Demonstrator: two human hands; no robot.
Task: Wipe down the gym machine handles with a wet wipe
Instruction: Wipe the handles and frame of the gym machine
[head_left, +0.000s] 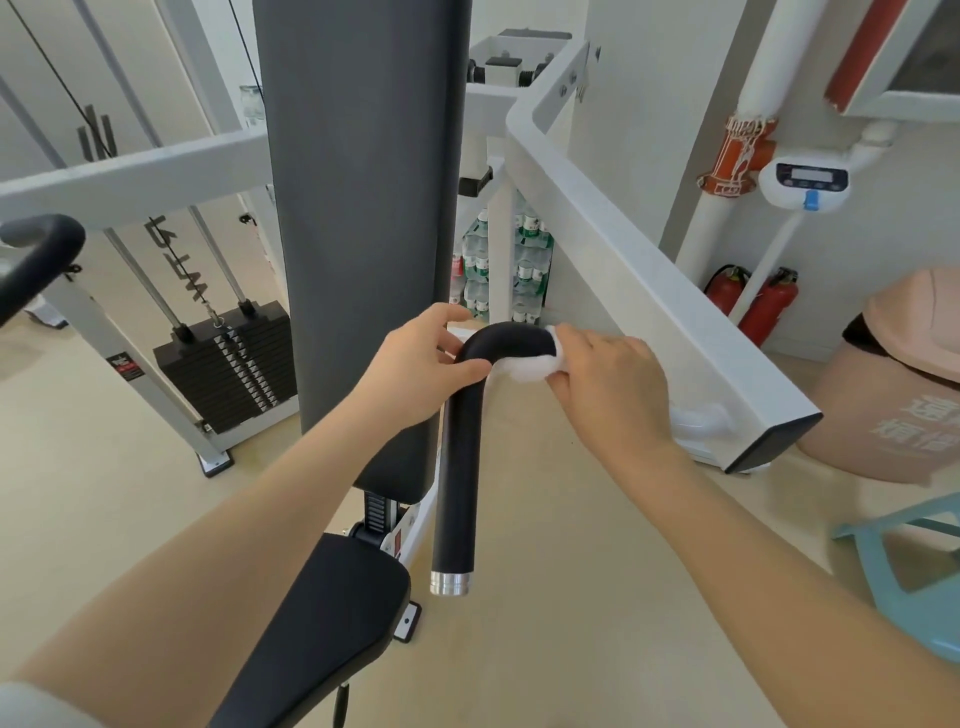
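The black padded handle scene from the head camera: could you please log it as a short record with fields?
handle: black foam-padded bent handle with a silver metal end cap
wipe: crumpled white wet wipe, pressed on the handle's upper bend
right hand: shut on the wipe
left hand: steadying the bend
other handle: untouched, far left

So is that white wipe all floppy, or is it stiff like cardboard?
Probably floppy: the wipe is bunched up in the right hand and bends around the curve of the black handle. It likely weighs very little, since the fingers pinch it lightly. If it is wet, it may cling rather than slide.
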